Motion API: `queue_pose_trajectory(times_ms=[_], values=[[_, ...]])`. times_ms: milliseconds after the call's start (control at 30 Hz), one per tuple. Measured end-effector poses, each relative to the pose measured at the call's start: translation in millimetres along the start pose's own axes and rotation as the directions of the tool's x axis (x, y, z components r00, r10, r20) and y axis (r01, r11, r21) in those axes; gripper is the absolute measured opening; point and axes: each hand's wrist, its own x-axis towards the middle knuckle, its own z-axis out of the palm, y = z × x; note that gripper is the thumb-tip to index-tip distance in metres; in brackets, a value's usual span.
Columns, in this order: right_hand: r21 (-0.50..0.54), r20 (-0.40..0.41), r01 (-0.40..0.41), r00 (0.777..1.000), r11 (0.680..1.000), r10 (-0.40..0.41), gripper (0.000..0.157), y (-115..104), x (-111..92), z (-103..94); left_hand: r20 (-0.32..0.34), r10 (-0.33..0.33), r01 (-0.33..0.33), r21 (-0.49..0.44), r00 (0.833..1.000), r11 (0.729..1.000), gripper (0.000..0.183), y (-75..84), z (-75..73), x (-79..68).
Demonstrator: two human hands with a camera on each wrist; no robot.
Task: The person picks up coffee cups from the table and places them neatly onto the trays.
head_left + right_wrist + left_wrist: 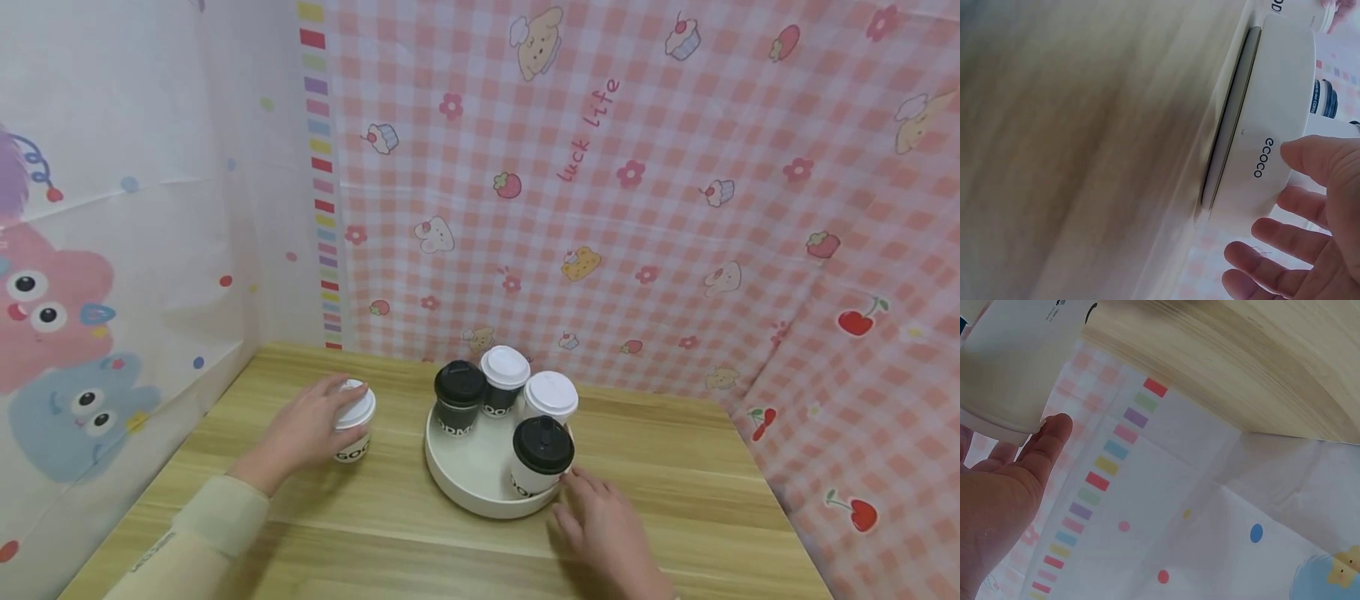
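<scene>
On the left of the table, my left hand (311, 421) grips a paper cup with a white lid (356, 408), thumb and fingers around the lid. The same cup (1016, 362) appears lid-down in the left wrist view, fingertips at the lid's edge. My right hand (603, 521) touches the near right side of a round white tray (472, 500), fingers loosely spread. Up close, the thumb meets the rim of this tray (1272, 112), marked "ecoco". In it stand a white cup with a black lid (543, 450), a dark cup with a black lid (459, 396) and two white-lidded cups (505, 367).
The tray rests on a lower base ring (1232, 119) on the wooden table (675, 467). A pink checked cloth (637, 208) hangs behind and to the right, and a white cartoon-printed cloth (187, 275) on the left.
</scene>
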Motion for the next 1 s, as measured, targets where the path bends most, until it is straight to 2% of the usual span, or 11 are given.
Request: queue_pose_trajectory(times_ms=[167,467,733,1000], values=[[0.072,0.036,-0.059,0.998,0.996,0.056,0.046,0.9,0.6,-2.3,-0.001,-0.001,0.001,-0.009,1.000,1.000,0.064,-0.6,0.8,0.0],[0.109,0.017,-0.070,0.998,0.992,0.068,0.050,8.4,2.2,2.4,-0.009,-0.017,0.017,-0.034,1.000,0.999,0.066,0.6,0.8,-0.4],[0.153,0.036,-0.105,0.994,0.983,0.100,0.053,9.4,3.2,2.6,-0.045,-0.020,0.016,-0.083,0.999,0.996,0.072,2.4,2.7,-4.4],[0.187,0.095,-0.161,0.985,0.969,0.145,0.059,8.6,3.4,-0.1,-0.112,-0.024,0.010,-0.120,0.993,0.993,0.076,7.9,0.1,-11.0]])
